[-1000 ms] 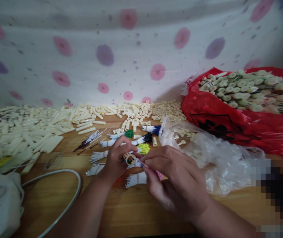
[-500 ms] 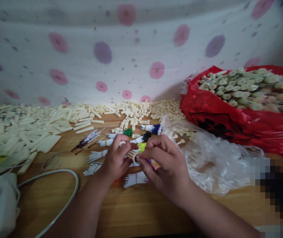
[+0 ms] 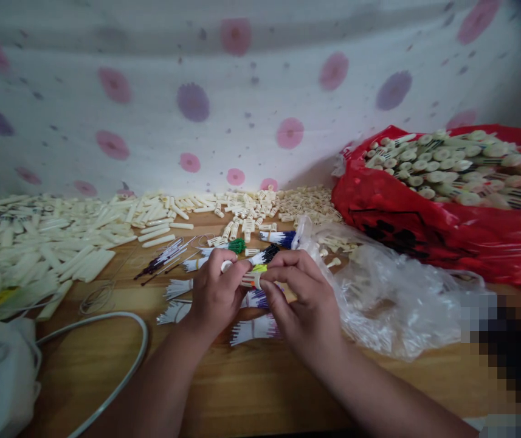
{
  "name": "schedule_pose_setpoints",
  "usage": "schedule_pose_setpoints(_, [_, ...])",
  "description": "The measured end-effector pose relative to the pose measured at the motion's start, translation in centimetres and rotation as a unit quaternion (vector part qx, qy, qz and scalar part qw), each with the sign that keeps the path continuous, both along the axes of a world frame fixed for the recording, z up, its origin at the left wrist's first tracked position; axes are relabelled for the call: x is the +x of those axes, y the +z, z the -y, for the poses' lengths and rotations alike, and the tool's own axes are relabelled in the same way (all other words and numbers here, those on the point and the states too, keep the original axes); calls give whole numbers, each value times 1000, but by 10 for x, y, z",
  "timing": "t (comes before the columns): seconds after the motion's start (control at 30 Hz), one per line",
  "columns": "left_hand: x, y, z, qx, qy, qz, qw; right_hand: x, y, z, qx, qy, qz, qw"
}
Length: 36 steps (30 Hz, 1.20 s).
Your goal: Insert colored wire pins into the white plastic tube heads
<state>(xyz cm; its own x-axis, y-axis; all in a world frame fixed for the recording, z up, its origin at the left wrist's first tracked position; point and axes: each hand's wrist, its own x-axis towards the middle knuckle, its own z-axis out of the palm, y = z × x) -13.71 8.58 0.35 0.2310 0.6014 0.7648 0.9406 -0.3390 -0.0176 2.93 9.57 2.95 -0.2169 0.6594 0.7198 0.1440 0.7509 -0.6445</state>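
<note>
My left hand (image 3: 218, 291) is closed round a cream slotted pen barrel (image 3: 251, 279), whose open end points right. A pale round end of it shows between the thumb and index finger. Strips of colour, orange among them, are visible in its slots. My right hand (image 3: 303, 298) pinches at the barrel's right end; its fingertips hide whatever small part may be there. Under and around the hands lie bundles of white pen refills with coloured ends: green (image 3: 236, 246), black (image 3: 269, 252), dark blue (image 3: 286, 238), yellow-green (image 3: 260, 267) and purple (image 3: 256, 298).
Cream pen tubes (image 3: 87, 234) are heaped at left, slotted barrels (image 3: 253, 207) at the back. On the right, a red bag (image 3: 379, 228) holds assembled pens behind a clear plastic bag (image 3: 392, 298). A white cable (image 3: 144, 340) curves from a white device (image 3: 0, 377) on the wooden table (image 3: 251, 395).
The barrel has turned from tilting down to the right to nearly level, and its open end has risen slightly. Both hands keep their hold at it.
</note>
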Motion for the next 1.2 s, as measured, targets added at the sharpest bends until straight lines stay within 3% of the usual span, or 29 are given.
schedule_pose_setpoints(0.53, [1, -10, -5, 55, 68, -44, 995, -3, -7, -9, -117, 4, -48, 992])
schedule_pose_setpoints(0.87, [0, -10, -5, 57, 57, -42, 996, -5, -9, -16, -139, -4, -44, 989])
schedule_pose_setpoints(1.03, [-1, -16, -10, -36, -14, 80, 996, 2, -1, -18, -85, 30, -38, 995])
schedule_pose_setpoints(1.13, [2, -14, -14, -83, -93, 210, 970, 26, 5, -29, -50, 23, -72, 996])
schedule_pose_setpoints(1.2, [5, -12, -15, -119, -141, 282, 941, 49, 5, -34, -65, 11, -70, 995])
